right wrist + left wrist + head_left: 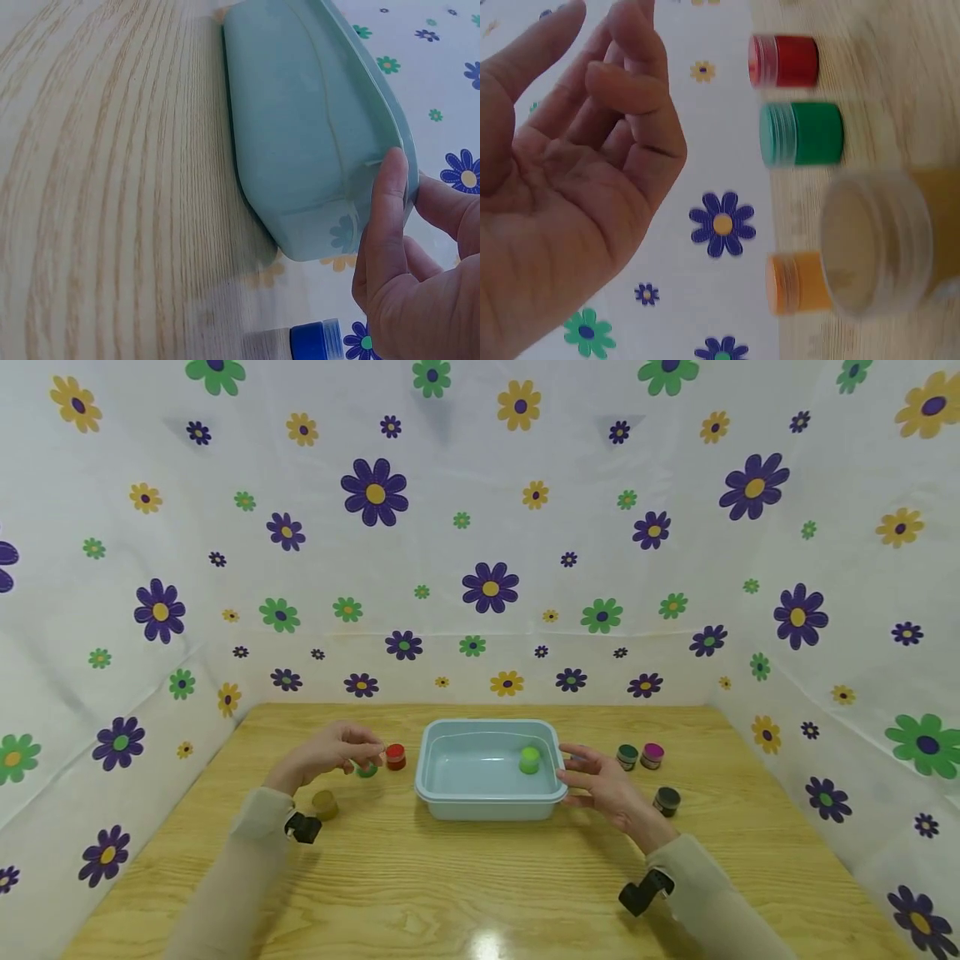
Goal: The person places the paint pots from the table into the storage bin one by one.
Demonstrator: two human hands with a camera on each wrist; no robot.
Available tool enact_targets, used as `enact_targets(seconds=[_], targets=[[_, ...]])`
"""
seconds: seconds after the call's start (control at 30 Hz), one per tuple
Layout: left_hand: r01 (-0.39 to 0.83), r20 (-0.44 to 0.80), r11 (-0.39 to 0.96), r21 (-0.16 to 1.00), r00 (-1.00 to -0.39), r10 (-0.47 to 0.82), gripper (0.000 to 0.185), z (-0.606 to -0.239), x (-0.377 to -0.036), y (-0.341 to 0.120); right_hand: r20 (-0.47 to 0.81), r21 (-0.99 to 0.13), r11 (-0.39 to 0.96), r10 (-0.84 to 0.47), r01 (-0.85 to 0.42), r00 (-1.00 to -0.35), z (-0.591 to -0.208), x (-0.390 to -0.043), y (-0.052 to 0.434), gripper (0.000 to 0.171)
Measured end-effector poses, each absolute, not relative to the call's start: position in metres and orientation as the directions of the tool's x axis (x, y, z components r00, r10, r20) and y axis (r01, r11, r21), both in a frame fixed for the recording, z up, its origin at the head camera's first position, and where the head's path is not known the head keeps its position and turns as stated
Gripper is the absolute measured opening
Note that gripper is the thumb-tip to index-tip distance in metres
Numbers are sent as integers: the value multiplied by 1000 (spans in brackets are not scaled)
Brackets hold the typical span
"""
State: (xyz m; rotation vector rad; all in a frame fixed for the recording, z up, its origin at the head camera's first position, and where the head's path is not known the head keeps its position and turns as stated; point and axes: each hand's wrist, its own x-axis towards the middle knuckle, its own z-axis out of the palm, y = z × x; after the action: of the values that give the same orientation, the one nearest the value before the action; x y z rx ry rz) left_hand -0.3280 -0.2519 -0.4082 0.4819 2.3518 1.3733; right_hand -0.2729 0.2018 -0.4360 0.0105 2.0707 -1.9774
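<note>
A light blue plastic tub (491, 810) stands mid-table with a small bright green rounded thing (529, 760) inside, toward its right end. My right hand (603, 785) grips the tub's right rim; in the right wrist view the thumb and fingers (388, 225) lie on either side of that rim. To the left, my left hand (330, 756) is raised over the table with loosely bent fingers and an empty palm. Just beyond and below it are a green jar (817, 133) and a red jar (395, 757). A yellow jar (325, 804) stands close to the left wrist.
Right of the tub stand a dark green jar (627, 756), a magenta jar (652, 755) and a black jar (666, 802). A blue jar (310, 342) sits behind the right hand. An orange jar (801, 283) shows in the left wrist view. Flowered cloth walls (480, 527) enclose the table.
</note>
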Motion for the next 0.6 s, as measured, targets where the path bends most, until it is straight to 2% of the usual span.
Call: enact_targets(seconds=[0.2, 0.6], targets=[[119, -158, 516, 848, -873, 462, 35, -411, -323, -278, -207, -978, 69, -186, 198, -961, -435, -273, 201, 61], [113, -242, 609, 785, -849, 470, 37, -422, -315, -314, -213, -977, 66, -180, 204, -960, -436, -274, 201, 59]])
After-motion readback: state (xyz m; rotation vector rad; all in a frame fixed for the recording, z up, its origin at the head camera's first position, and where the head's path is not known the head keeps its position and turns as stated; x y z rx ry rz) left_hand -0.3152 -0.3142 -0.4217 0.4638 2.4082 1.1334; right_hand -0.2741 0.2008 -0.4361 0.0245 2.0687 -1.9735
